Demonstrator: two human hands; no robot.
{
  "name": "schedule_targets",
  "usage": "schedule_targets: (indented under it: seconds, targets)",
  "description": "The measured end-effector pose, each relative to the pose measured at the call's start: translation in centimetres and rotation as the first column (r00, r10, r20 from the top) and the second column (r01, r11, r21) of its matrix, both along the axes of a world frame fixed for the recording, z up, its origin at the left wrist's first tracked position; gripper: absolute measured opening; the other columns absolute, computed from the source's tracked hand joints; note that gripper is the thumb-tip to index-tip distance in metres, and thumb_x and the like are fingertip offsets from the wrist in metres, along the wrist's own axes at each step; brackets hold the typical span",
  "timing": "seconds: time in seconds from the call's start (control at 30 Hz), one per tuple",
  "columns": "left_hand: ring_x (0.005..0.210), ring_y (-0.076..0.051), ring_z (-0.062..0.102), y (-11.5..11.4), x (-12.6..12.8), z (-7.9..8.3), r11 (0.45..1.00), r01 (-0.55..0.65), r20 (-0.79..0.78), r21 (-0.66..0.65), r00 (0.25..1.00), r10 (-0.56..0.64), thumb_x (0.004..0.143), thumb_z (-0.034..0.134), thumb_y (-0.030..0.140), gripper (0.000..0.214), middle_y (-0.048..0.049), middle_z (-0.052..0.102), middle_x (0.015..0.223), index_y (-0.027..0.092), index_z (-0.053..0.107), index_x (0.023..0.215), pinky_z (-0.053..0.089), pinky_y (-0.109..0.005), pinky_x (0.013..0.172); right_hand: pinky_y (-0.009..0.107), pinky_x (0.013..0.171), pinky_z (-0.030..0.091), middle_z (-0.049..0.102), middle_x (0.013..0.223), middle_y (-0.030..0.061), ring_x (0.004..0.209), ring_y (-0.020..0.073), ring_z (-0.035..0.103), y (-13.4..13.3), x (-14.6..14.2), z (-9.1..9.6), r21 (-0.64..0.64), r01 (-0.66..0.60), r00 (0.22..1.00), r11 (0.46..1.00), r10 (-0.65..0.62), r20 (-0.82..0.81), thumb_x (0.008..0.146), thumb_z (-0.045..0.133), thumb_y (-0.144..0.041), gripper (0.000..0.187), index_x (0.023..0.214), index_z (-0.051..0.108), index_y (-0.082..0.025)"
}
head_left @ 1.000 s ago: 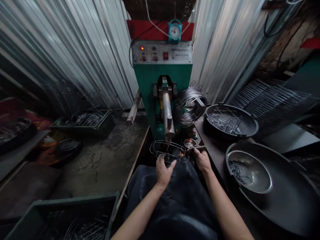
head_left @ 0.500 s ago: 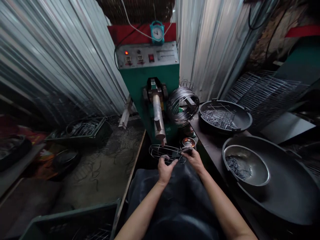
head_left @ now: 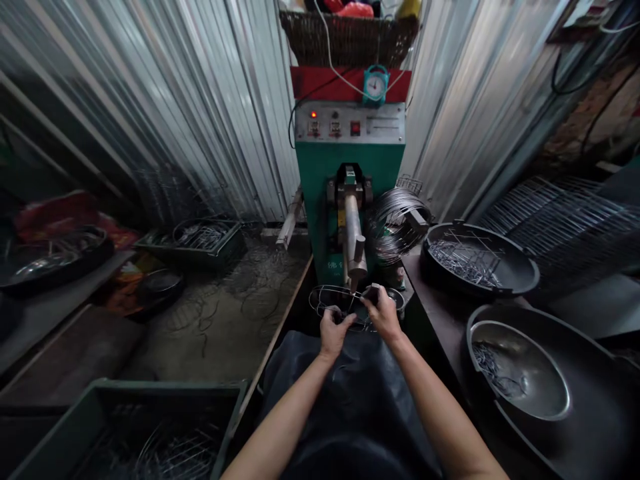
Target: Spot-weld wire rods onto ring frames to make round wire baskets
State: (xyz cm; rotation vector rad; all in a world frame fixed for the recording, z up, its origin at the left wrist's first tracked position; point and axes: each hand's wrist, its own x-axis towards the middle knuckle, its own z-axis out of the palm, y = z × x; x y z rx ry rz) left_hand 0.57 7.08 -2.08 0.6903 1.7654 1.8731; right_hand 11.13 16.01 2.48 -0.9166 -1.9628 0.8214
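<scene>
My left hand is closed on the near side of a rounded wire frame, thumb and fingers pinching it. My right hand is closed at the frame's right side, and a small dark block-like piece shows at its fingers. Just above both hands is the electrode tip of a green spot welding machine. The wire at the tip seems to touch it, though I cannot tell for sure. Part of the frame is hidden behind my fingers.
A wire coil hangs right of the welder arm. To the right, a black pan holds thin wire pieces, and a steel bowl sits in a larger pan. Green crates with wire parts stand at left.
My head view has turned left and tilted up slightly. The wire frame and both hands have come closer beneath the electrode tip, the right hand rising to it.
</scene>
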Motion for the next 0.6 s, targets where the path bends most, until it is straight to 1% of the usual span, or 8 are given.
schedule_targets:
  seconds: [0.13, 0.27, 0.33, 0.5, 0.57, 0.6]
  targets:
    - [0.062, -0.011, 0.044, 0.5, -0.3, -0.4, 1.000, 0.008, 0.007, 0.011, 1.000, -0.008, 0.056, 0.077, 0.034, 0.035, 0.0043, 0.048, 0.066, 0.018, 0.052, 0.075, 0.036, -0.023, 0.064, 0.031, 0.070, 0.044, 0.062, 0.082, 0.0039, 0.075, 0.0193, 0.058, 0.4, -0.5, 0.5, 0.015, -0.004, 0.999, 1.000, 0.004, 0.034, 0.076, 0.055, -0.033, 0.020, 0.092, 0.052, -0.021]
    - [0.060, -0.009, 0.042, 0.6, 0.0, -0.9, 0.998, 0.049, 0.075, 0.050, 0.996, -0.053, 0.057, 0.076, 0.036, 0.035, 0.0051, 0.045, 0.064, 0.017, 0.050, 0.070, 0.035, -0.021, 0.062, 0.030, 0.067, 0.043, 0.063, 0.080, 0.0032, 0.073, 0.0193, 0.058, 0.2, -0.5, 1.1, -0.002, -0.016, 0.998, 1.000, 0.016, 0.053, 0.076, 0.054, -0.033, 0.017, 0.089, 0.052, -0.022]
    - [0.061, -0.009, 0.043, 0.6, 0.2, -0.9, 0.997, 0.049, 0.111, 0.063, 0.992, -0.056, 0.056, 0.077, 0.036, 0.035, 0.0047, 0.046, 0.064, 0.017, 0.050, 0.069, 0.036, -0.021, 0.063, 0.030, 0.065, 0.043, 0.063, 0.079, 0.0026, 0.073, 0.0197, 0.058, 0.2, -0.5, 1.3, -0.011, -0.017, 0.998, 1.000, 0.017, 0.065, 0.075, 0.055, -0.033, 0.018, 0.090, 0.053, -0.022]
    - [0.068, -0.013, 0.051, 0.4, -0.2, -0.1, 0.998, 0.017, 0.148, 0.064, 0.989, -0.026, 0.055, 0.077, 0.036, 0.037, 0.0003, 0.056, 0.071, 0.017, 0.056, 0.079, 0.041, -0.025, 0.070, 0.029, 0.066, 0.043, 0.062, 0.078, 0.0012, 0.072, 0.0198, 0.058, 0.5, -1.0, 1.6, -0.017, -0.019, 0.998, 1.000, 0.020, 0.064, 0.073, 0.056, -0.030, 0.019, 0.090, 0.054, -0.024]
    - [0.073, -0.016, 0.054, -0.5, -0.1, 0.4, 0.999, 0.016, 0.124, 0.033, 0.992, -0.020, 0.055, 0.076, 0.038, 0.036, -0.0021, 0.058, 0.074, 0.017, 0.058, 0.078, 0.043, -0.029, 0.075, 0.029, 0.067, 0.044, 0.063, 0.081, 0.0020, 0.076, 0.0202, 0.059, -0.2, -1.0, 2.1, -0.006, 0.004, 0.996, 1.000, -0.004, 0.084, 0.072, 0.058, -0.027, 0.018, 0.090, 0.055, -0.024]
    - [0.073, -0.017, 0.054, -1.1, 0.0, 0.8, 1.000, 0.027, 0.100, -0.008, 0.995, -0.026, 0.056, 0.075, 0.038, 0.034, -0.0029, 0.059, 0.074, 0.017, 0.058, 0.077, 0.044, -0.032, 0.076, 0.029, 0.068, 0.044, 0.064, 0.082, 0.0023, 0.077, 0.0204, 0.059, -0.8, -0.8, 2.4, 0.001, 0.018, 0.994, 1.000, -0.018, 0.112, 0.072, 0.060, -0.026, 0.019, 0.089, 0.055, -0.024]
